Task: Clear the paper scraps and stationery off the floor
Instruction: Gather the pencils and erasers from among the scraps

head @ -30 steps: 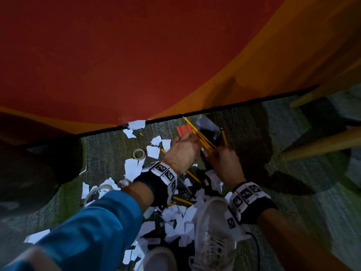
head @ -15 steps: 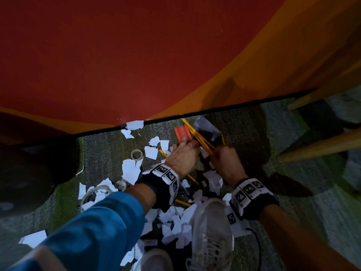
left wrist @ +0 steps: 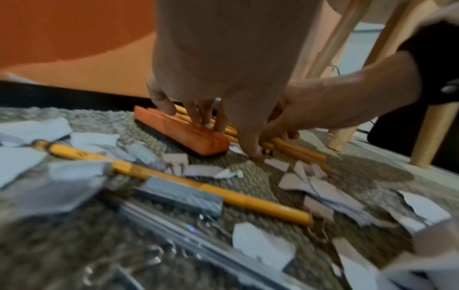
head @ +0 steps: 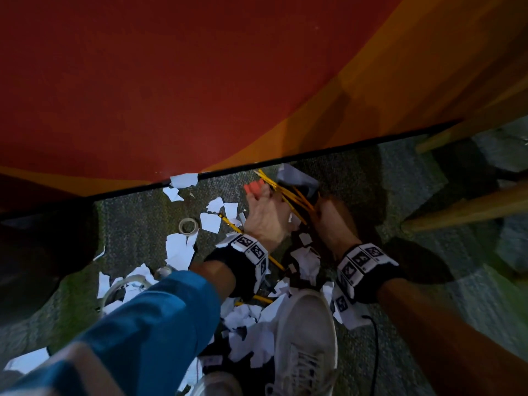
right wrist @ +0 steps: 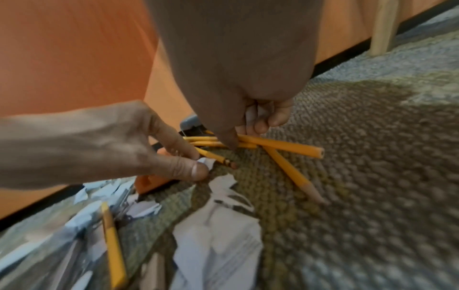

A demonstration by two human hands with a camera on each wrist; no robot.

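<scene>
No words, brands or numbers can be read in any view. Black and white square code marks are seen on the band of the left wrist [head: 251,248] and on the band of the right wrist [head: 361,260], but they are patterns, not letters. Faint grey lines of print are seen on a crumpled paper scrap [right wrist: 218,235] on the carpet, too blurred to be read. A small dark stamp is seen on a yellow pencil [left wrist: 174,179], also too blurred to be read.

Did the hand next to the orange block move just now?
Yes. The left hand slid a little toward the black baseboard, onto the orange block.
</scene>
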